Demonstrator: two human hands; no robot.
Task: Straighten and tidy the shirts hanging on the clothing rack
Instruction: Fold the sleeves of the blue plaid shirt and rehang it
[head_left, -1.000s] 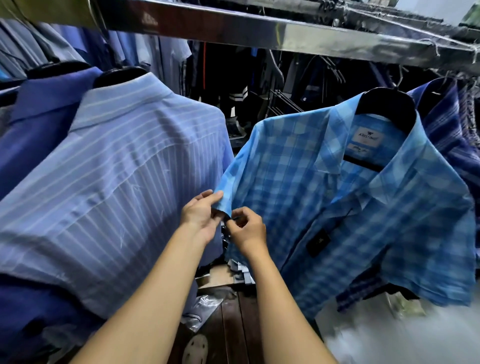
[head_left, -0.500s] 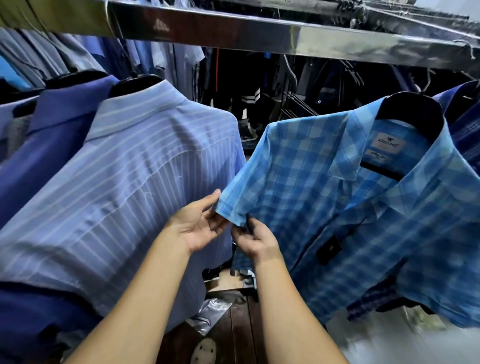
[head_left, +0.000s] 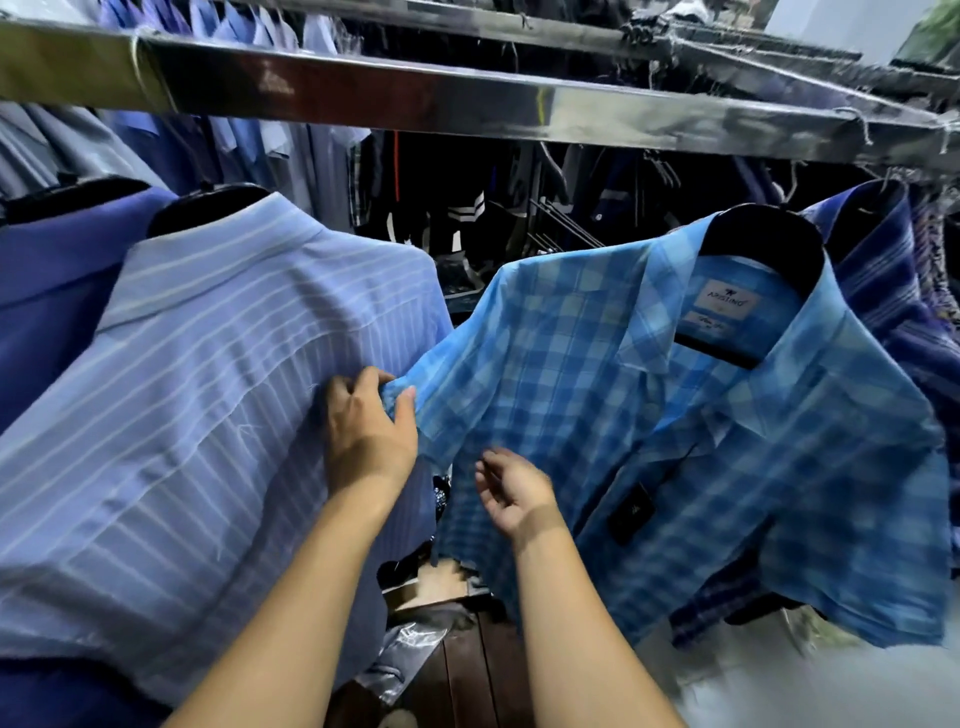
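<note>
A light-blue checked short-sleeved shirt hangs on a black hanger from the shiny metal rail. My left hand pinches the hem of its near sleeve between thumb and fingers. My right hand hovers just below that sleeve, fingers loosely curled, holding nothing. To the left hangs a pale-blue striped shirt, its back towards me, touching my left hand.
A plain blue shirt hangs at far left and a dark blue striped one at far right. More garments fill a second rail behind. Below lie a dark wooden surface and a clear plastic bag.
My right hand has let go of the sleeve hem and dropped slightly lower. My left hand has closed its pinch on the sleeve edge. The view has shifted a little closer.
</note>
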